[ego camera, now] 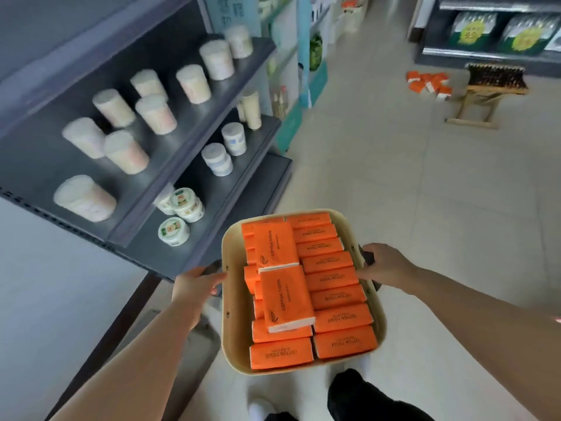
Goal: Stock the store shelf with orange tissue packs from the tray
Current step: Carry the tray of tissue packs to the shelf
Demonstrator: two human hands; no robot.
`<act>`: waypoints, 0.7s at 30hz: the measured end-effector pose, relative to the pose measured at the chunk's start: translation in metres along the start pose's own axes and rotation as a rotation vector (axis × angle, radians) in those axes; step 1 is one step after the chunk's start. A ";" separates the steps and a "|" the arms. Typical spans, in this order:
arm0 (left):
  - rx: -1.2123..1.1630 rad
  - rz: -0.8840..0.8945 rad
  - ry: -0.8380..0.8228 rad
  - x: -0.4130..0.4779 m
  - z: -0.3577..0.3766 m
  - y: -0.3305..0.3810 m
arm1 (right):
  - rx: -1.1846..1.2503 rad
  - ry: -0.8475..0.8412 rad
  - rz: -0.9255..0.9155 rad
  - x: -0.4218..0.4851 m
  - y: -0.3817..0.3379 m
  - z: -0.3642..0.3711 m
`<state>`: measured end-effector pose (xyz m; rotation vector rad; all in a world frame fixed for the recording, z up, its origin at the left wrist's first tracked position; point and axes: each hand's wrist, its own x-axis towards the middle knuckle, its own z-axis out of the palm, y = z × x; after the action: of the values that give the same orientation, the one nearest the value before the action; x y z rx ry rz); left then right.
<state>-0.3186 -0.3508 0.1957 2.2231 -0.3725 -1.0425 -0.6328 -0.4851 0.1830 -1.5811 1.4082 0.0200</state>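
Gripping the tray [236, 314], your left hand [194, 284] and right hand [385, 265] hold opposite sides. The shelf [230, 189] lies nearer your left.

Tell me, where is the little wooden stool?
In the head view, the stool stands on the floor at the upper right, just right of a pile of orange packs and in front of a dark shelf.

I see a beige tray [234, 329], rounded corners, packed w/ orange tissue packs [331, 279] in rows, two more lying flat on top; dark grey shelf [233, 189] just left.
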 end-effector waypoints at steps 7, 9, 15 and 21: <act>0.124 0.063 -0.113 -0.005 0.148 0.098 | 0.059 0.111 0.135 0.021 0.079 -0.129; 0.143 0.077 -0.142 -0.002 0.182 0.128 | 0.078 0.164 0.172 0.028 0.097 -0.164; 0.157 0.193 -0.235 0.007 0.280 0.215 | 0.150 0.307 0.294 0.059 0.151 -0.252; 0.178 0.279 -0.352 0.040 0.392 0.300 | 0.190 0.271 0.537 0.120 0.198 -0.339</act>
<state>-0.5877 -0.7667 0.1844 2.0549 -0.9337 -1.2840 -0.9337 -0.7637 0.1651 -1.0428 1.9532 -0.0090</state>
